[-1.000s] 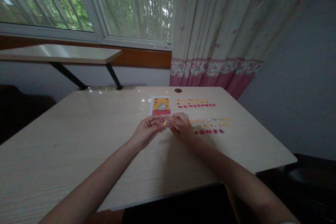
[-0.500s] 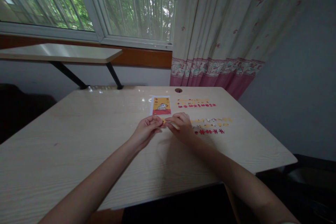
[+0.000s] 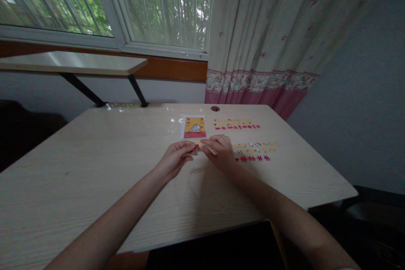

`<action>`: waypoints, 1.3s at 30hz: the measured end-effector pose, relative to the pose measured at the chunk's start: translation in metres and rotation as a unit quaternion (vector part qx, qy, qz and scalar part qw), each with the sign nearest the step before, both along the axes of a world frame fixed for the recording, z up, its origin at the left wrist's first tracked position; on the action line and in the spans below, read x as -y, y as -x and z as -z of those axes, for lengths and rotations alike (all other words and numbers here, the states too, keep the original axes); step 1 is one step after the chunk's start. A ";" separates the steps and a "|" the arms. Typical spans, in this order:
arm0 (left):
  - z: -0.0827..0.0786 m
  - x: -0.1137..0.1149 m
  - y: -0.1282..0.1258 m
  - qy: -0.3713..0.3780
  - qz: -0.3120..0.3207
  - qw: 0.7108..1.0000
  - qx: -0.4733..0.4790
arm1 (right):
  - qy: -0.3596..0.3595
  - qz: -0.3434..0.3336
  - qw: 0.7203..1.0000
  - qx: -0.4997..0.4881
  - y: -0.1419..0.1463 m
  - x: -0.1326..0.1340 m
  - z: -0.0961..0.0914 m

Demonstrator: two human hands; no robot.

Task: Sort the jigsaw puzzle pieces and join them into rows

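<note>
In front of me, my left hand (image 3: pixel 175 156) pinches a small red and yellow puzzle piece (image 3: pixel 198 146) between thumb and fingers, above the tabletop. My right hand (image 3: pixel 219 149) meets it from the right, its thumb and index fingertip at the piece's yellow edge. Whether this is one piece or two joined ones is too small to tell. Just beyond the hands lies a picture card (image 3: pixel 193 127) with a white cartoon animal on yellow and red. Rows of yellow and white puzzle pieces (image 3: pixel 257 150) and red puzzle pieces (image 3: pixel 255 158) lie right of my right hand, which partly hides them.
Farther back on the desk (image 3: pixel 95 168) are more rows of yellow and red pieces (image 3: pixel 238 127), near a round cable hole (image 3: pixel 215 109). A raised shelf (image 3: pixel 79 64) on black legs stands at the back left. Behind the desk hang curtains (image 3: pixel 262 50) beside a window.
The piece between my fingers has turned so that a red part now shows. My right index finger has straightened a little; both arms stay nearly in place.
</note>
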State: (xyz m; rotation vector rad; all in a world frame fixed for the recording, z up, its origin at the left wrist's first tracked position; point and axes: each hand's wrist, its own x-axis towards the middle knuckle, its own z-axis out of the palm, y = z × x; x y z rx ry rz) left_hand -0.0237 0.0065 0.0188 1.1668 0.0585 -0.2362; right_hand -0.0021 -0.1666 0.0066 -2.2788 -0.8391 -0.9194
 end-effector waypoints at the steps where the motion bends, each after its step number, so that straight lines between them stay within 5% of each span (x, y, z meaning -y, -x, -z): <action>1: 0.001 0.000 -0.001 -0.002 0.000 1.000 0.002 | 0.007 0.000 1.000 0.006 0.000 0.000 0.000; 8: 0.001 -0.001 -0.002 -0.048 -0.018 0.998 0.031 | -0.014 0.006 0.999 0.045 -0.007 0.008 -0.007; 13: 0.002 -0.006 -0.008 -0.200 -0.087 0.971 0.100 | -0.063 0.014 0.996 0.054 -0.018 0.022 -0.011; 19: 0.014 -0.017 -0.015 -0.315 -0.092 0.932 0.155 | -0.068 0.027 0.997 0.031 -0.024 0.029 -0.009; 32: 0.007 -0.031 -0.011 -0.600 -0.073 0.743 0.287 | -0.042 0.035 0.997 -0.055 -0.024 0.023 -0.009; 39: 0.004 -0.044 -0.015 -0.648 -0.071 0.706 0.277 | 0.108 0.052 0.964 -0.239 -0.027 0.013 0.002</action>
